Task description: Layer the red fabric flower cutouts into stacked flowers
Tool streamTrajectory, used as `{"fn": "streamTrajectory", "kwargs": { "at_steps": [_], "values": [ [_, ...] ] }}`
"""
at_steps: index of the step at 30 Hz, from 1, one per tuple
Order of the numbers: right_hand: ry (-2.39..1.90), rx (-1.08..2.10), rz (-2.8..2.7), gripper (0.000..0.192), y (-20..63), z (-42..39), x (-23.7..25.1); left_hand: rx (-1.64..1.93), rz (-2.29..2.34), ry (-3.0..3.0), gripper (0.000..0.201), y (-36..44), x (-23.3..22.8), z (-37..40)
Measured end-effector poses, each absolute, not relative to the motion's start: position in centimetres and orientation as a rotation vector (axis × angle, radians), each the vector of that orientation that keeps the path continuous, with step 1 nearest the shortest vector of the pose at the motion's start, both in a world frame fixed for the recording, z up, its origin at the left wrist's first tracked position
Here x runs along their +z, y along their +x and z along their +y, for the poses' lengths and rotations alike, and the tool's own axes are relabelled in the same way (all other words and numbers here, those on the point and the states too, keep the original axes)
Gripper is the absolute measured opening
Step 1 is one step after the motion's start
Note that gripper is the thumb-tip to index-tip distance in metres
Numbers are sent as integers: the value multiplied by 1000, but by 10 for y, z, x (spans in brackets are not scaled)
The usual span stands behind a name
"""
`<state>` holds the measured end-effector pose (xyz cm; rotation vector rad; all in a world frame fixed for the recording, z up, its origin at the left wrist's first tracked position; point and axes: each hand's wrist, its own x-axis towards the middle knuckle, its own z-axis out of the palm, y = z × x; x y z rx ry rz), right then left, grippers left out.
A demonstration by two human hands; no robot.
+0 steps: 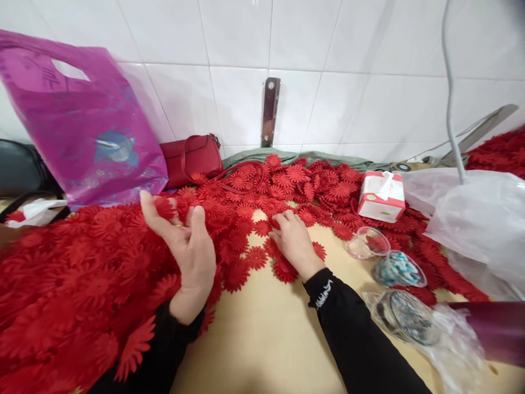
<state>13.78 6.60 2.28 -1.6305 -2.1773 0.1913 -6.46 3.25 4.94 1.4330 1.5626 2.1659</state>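
A large heap of red flower-shaped cutouts (74, 284) with pointed petals covers the left side and the back of the table. Above the heap's right part, my left hand (188, 246) is raised with its fingers spread apart. Red petals show behind its fingers, and I see nothing gripped in it. My right hand (296, 243) reaches down at the middle, fingers bent onto the red flowers there. Its fingertips close around the edge of a red flower (268, 224), partly hidden by the hand. Another flower (256, 257) lies flat between the hands.
A purple plastic bag (110, 126) and a red handbag (192, 158) stand at the back left. To the right are a tissue box (381, 205), a clear cup (369, 243), a cup with blue-and-white contents (397, 269), a dark-topped container (410, 317) and a white plastic bag (484, 219).
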Motion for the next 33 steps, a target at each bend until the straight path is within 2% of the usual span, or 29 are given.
{"fn": "streamTrajectory", "kwargs": {
  "at_steps": [2,6,10,14,17,21,24,33],
  "values": [
    [-1703,104,-2238,17,138,71,25,2206,1759,1530,72,-70,63,25],
    [-1578,81,-2079,21,155,73,25,2058,1934,1907,49,-56,68,16],
    [-1422,254,-1795,14,182,59,26,1401,1835,2315,28,-35,37,32],
    [-1385,462,-1574,18,211,31,43,873,1687,2508,31,-27,5,58],
    [-1439,374,-1484,25,240,9,69,686,1810,2476,32,-28,-5,76],
    [-1655,16,-1461,27,284,-7,100,670,1779,2482,24,-33,-5,88],
    [-1776,-115,-1579,25,310,-9,106,836,1712,2485,26,-35,-3,86],
    [-1894,90,-1861,25,326,6,81,1252,1633,2364,35,-32,2,81]
  ]
}}
